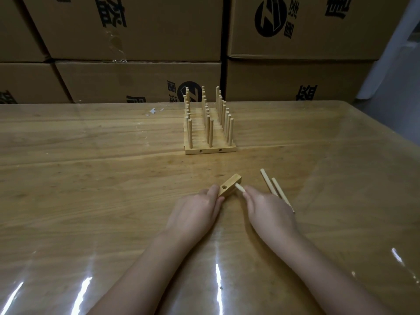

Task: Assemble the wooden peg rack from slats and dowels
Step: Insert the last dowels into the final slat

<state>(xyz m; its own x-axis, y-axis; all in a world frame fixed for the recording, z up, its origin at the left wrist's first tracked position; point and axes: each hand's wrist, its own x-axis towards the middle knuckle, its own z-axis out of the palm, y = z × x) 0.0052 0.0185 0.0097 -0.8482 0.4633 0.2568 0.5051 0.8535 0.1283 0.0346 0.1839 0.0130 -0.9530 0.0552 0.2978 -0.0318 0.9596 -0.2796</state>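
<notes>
Left hand [195, 212] gripping slat [230, 186], right hand [268, 210] pinching dowel [240, 188]

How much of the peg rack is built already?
Most looks done: the rack stands on the table with three rows of pegs. Now the left hand holds a loose slat and the right hand pinches a dowel at its side. Left: two spare dowels lie by the right hand, and the slat is not joined to the rack yet.

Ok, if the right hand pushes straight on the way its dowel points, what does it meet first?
The slat in the left hand: the right hand aims its dowel at the slat's side, apparently almost touching, though depth is unclear.
</notes>
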